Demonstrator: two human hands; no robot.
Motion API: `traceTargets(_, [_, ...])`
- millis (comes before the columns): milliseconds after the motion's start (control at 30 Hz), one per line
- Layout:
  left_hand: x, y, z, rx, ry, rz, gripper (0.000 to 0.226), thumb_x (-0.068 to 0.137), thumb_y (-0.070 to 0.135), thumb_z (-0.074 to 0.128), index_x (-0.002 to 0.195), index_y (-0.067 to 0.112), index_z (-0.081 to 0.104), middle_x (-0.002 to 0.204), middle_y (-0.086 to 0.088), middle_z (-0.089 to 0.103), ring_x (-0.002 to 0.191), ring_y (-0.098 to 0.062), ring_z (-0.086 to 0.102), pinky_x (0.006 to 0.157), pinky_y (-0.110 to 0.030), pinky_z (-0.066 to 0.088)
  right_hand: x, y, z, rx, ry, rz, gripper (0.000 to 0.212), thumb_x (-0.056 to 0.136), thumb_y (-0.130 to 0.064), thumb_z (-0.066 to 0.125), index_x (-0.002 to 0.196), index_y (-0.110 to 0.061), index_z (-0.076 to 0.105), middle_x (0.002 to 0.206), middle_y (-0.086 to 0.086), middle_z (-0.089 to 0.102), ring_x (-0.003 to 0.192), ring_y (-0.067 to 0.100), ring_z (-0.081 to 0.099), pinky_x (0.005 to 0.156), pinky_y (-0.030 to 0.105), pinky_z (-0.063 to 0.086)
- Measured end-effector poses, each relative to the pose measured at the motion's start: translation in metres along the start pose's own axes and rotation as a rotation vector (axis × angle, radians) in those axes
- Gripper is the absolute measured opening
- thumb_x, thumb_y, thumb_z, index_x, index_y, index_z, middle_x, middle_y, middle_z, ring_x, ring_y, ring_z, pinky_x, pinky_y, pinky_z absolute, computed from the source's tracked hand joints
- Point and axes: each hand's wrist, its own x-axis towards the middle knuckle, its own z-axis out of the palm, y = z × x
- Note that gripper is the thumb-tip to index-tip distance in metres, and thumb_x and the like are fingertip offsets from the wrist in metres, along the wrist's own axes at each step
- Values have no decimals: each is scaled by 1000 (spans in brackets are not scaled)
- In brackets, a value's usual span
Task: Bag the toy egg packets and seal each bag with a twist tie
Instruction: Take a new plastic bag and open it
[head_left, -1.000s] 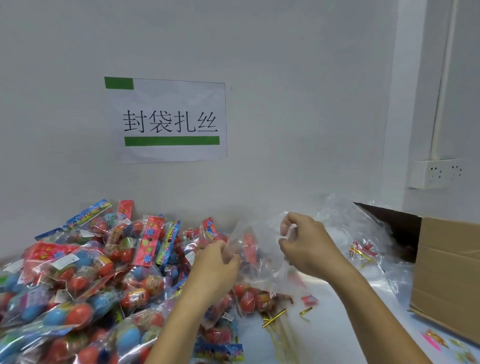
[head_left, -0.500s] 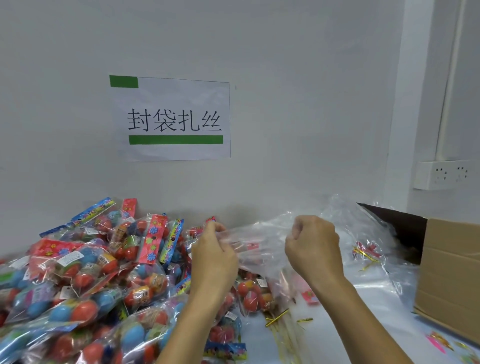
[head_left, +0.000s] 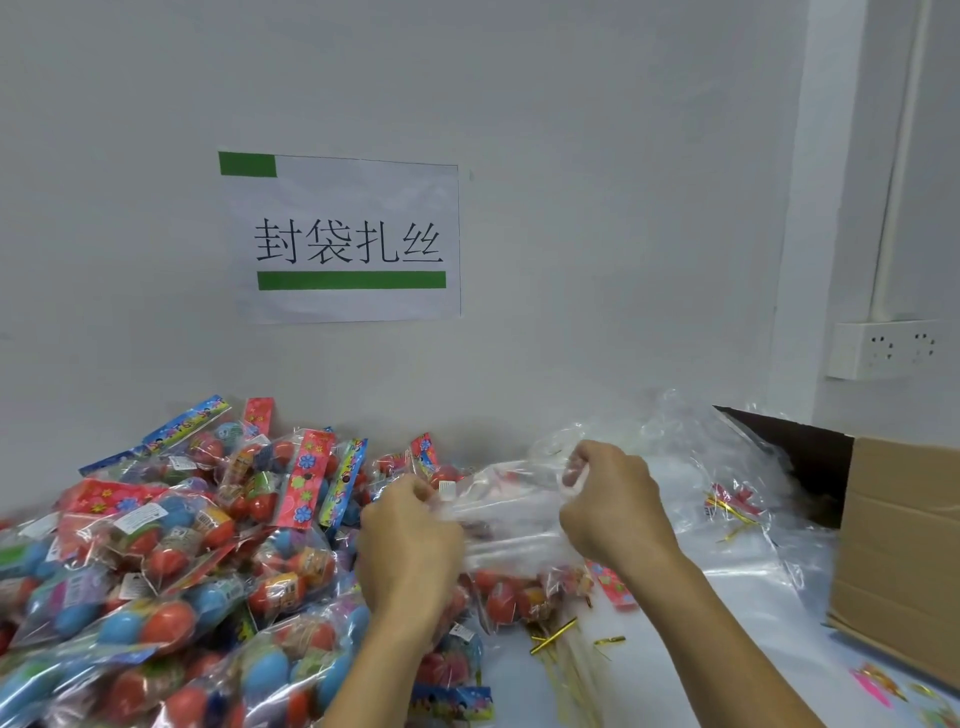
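Two bare hands hold one clear plastic bag (head_left: 511, 512) stretched between them above the middle of the bench (head_left: 727, 613). The left hand (head_left: 408, 540) has its fingers curled round one side of the bag's mouth; the right hand (head_left: 610, 501) bunches the other side in a closed fist. Red toy eggs (head_left: 511, 595) hang in the bag's bottom, just above the bench top. A large heap of toy egg packets (head_left: 171, 561) covers the left end of the bench. Gold twist ties (head_left: 553, 636) lie near the front edge, below the bag. A cardboard box (head_left: 904, 551) stands at the right end. To do this step well, the person would likely gather the mouth into one tight neck, keep the eggs hanging low, then free one hand for a tie.
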Motion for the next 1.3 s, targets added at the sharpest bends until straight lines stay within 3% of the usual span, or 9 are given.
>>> traceTargets(133, [2, -1, -3, 17, 126, 103, 31, 79, -1, 60, 87, 29, 56, 72, 8, 61, 63, -14, 59, 51, -30, 47, -2, -3, 2, -25, 130, 3, 28, 79, 0, 58, 100, -17, 61, 78, -3, 51, 74, 24, 58, 50, 26, 34])
traceTargets(300, [6, 5, -1, -215, -163, 167, 13, 81, 12, 68, 83, 22, 59, 92, 5, 62, 75, -9, 59, 60, -17, 46, 1, -3, 3, -4, 18, -122, 14, 84, -26, 68, 95, -26, 60, 101, -3, 58, 85, 14, 55, 67, 26, 40])
traceTargets(400, [2, 7, 7, -266, -247, 218, 23, 83, 18, 75, 74, 14, 54, 77, 8, 59, 68, -9, 53, 59, -23, 44, -1, -6, 8, 96, -93, -130, 24, 79, -26, 80, 80, -24, 57, 80, -6, 60, 60, 7, 58, 53, 18, 42])
traceTargets(567, [1, 4, 6, 69, -30, 382, 21, 85, 9, 65, 74, 21, 51, 67, 3, 54, 65, -22, 53, 56, -37, 45, -1, -1, 5, -114, 153, -52, 20, 73, 4, 53, 65, -15, 52, 65, 2, 54, 58, 19, 49, 46, 29, 36])
traceTargets(733, [-6, 10, -1, 193, 180, 437, 29, 80, -1, 62, 78, 23, 46, 61, 11, 46, 51, -7, 41, 44, -24, 27, 0, 2, 0, -198, 244, -44, 25, 77, -1, 56, 92, -21, 52, 75, -2, 53, 65, 17, 50, 51, 27, 32])
traceTargets(867, [0, 12, 1, -53, -2, 410, 26, 88, -2, 60, 79, 20, 50, 71, 4, 56, 62, -8, 51, 52, -28, 45, 3, 1, -1, -75, 122, -192, 26, 81, -20, 72, 97, -31, 55, 101, -6, 47, 94, 15, 49, 74, 24, 38])
traceTargets(1033, [-1, 12, 3, -332, -204, 412, 40, 87, -3, 63, 71, 29, 45, 62, 2, 54, 46, -6, 40, 45, -19, 32, 3, 2, 11, 173, -55, -179, 41, 73, -17, 87, 72, -25, 46, 80, 3, 60, 54, 13, 51, 45, 18, 36])
traceTargets(1200, [-5, 15, 2, -395, -431, 351, 41, 75, 14, 85, 83, 28, 47, 74, -8, 69, 55, -24, 65, 48, -37, 51, 7, 6, 11, 246, 65, -91, 32, 68, 16, 52, 70, -16, 49, 74, 9, 56, 49, 20, 39, 41, 27, 34])
traceTargets(1300, [-8, 12, 5, -67, -192, 263, 36, 79, -2, 68, 89, 26, 47, 78, -1, 62, 58, -12, 57, 44, -27, 43, 7, 5, 8, 190, 137, -78, 36, 66, 16, 42, 73, -19, 49, 71, 7, 53, 51, 22, 40, 44, 27, 33])
